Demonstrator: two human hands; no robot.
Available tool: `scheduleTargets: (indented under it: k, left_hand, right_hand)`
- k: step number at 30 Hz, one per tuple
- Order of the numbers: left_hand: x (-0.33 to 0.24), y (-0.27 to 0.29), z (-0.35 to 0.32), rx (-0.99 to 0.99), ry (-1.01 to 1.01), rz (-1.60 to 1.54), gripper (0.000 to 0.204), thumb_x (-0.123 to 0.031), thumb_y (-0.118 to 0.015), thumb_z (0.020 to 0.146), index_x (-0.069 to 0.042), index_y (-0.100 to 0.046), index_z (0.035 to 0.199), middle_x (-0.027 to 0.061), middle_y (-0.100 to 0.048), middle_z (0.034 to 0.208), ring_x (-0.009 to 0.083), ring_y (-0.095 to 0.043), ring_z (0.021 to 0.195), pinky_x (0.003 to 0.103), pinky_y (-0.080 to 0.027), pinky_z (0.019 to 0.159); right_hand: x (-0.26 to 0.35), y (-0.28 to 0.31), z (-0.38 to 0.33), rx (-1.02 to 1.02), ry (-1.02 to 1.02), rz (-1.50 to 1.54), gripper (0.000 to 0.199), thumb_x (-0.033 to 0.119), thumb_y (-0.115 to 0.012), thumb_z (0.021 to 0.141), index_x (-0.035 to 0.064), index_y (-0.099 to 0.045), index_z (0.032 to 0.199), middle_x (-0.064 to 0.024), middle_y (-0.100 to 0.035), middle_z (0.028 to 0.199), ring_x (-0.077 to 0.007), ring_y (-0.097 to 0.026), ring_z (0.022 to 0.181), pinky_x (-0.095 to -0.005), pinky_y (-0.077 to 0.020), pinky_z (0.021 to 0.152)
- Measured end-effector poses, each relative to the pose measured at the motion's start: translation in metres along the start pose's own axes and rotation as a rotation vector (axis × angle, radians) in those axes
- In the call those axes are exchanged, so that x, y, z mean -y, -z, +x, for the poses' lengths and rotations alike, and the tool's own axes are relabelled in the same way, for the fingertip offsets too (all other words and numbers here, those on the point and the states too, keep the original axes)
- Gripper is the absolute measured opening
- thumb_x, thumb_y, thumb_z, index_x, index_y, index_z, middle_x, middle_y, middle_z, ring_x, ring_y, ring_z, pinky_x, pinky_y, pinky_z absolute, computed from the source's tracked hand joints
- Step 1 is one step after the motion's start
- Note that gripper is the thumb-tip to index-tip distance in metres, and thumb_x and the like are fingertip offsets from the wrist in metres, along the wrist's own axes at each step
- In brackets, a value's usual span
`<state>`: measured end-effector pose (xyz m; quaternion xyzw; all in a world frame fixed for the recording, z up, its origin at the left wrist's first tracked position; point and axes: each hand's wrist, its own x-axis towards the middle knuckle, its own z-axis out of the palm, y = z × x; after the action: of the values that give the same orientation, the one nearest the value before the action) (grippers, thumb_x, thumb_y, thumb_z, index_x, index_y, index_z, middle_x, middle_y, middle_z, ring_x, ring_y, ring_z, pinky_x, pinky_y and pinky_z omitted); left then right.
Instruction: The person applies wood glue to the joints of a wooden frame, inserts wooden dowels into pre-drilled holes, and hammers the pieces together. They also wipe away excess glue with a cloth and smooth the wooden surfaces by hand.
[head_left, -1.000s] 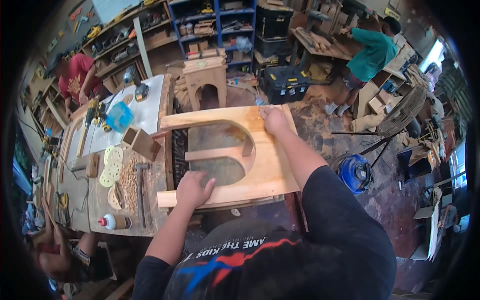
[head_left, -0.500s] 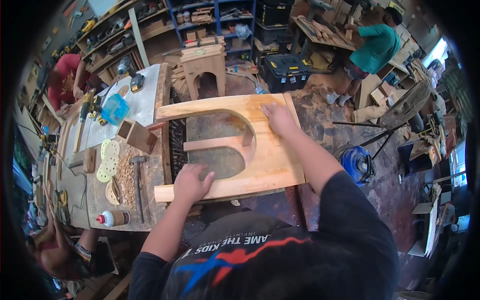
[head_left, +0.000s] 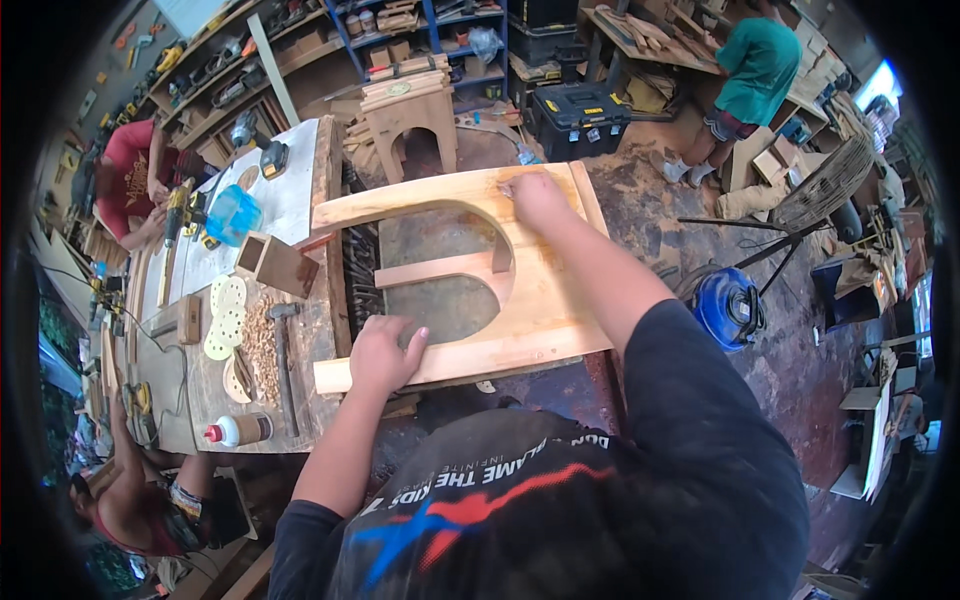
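At the workbench (head_left: 300,400), two hands are holding a big wooden arch frame (head_left: 540,300).
The left hand (head_left: 383,352) is pressing flat and open on the near rail; the right hand (head_left: 537,196) is rubbing the far rail, grip unclear. Sanding probably needs steady strokes next.

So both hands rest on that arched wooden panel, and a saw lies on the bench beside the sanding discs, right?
Not quite. The head view shows a hammer, not a saw, on the bench beside the sanding discs. The rest holds: the left hand and right hand both rest on the arched wooden panel.
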<state>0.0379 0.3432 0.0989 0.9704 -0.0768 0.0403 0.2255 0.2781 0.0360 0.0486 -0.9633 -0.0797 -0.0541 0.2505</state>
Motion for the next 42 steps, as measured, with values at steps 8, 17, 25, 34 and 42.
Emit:
scheduleTargets:
  k: [8, 17, 25, 34, 42]
  left_hand:
    - [0.001, -0.001, 0.001, 0.002, -0.012, 0.006, 0.037, -0.034, -0.074, 0.092, -0.004, -0.076, 0.112, 0.0195, -0.073, 0.111, 0.0376, -0.067, 0.11, 0.046, -0.055, 0.096]
    - [-0.003, 0.001, 0.004, -0.011, 0.117, -0.016, 0.064, -0.033, -0.073, 0.093, -0.01, -0.055, 0.149, 0.015, -0.073, 0.115, 0.0349, -0.067, 0.108, 0.045, -0.054, 0.095]
    - [0.001, -0.009, -0.004, -0.097, -0.029, 0.068, 0.052, -0.034, -0.073, 0.093, -0.004, -0.066, 0.135, 0.0185, -0.071, 0.12, 0.0365, -0.066, 0.114, 0.045, -0.053, 0.099]
    - [0.012, -0.017, 0.002, -0.29, -0.096, -0.011, 0.038, -0.023, -0.077, 0.09, -0.005, -0.072, 0.122, 0.0156, -0.074, 0.104, 0.0334, -0.07, 0.097, 0.042, -0.056, 0.088]
    - [0.031, -0.031, -0.021, -0.513, -0.056, -0.102, 0.044, -0.013, -0.071, 0.098, -0.007, -0.063, 0.141, 0.0127, -0.077, 0.101, 0.0292, -0.073, 0.092, 0.04, -0.057, 0.085]
  right_hand:
    - [-0.033, 0.057, -0.075, 0.195, 0.503, -0.015, 0.022, 0.013, -0.064, 0.095, 0.0094, -0.078, 0.112, -0.0117, -0.076, 0.111, -0.0342, -0.069, 0.106, -0.0439, -0.0529, 0.099]
    - [0.03, 0.08, -0.27, 0.05, 0.344, 0.155, 0.026, -0.002, -0.063, 0.087, 0.0077, -0.078, 0.105, -0.0115, -0.076, 0.107, -0.0324, -0.068, 0.108, -0.043, -0.0531, 0.097]
    - [0.037, 0.067, -0.276, 0.02, 0.504, 0.247, 0.028, -0.001, -0.064, 0.081, 0.0041, -0.076, 0.106, -0.0104, -0.073, 0.108, -0.029, -0.067, 0.108, -0.0393, -0.0506, 0.101]
    - [0.027, 0.114, -0.277, 0.169, -0.009, 0.521, 0.021, 0.004, -0.067, 0.092, 0.0059, -0.078, 0.111, -0.0161, -0.076, 0.109, -0.0356, -0.072, 0.096, -0.0418, -0.0584, 0.089]
    - [0.069, 0.086, -0.261, 0.084, 0.077, 0.506, 0.02, 0.011, -0.07, 0.096, 0.0038, -0.078, 0.112, -0.0169, -0.076, 0.11, -0.0304, -0.074, 0.1, -0.0361, -0.0569, 0.093]
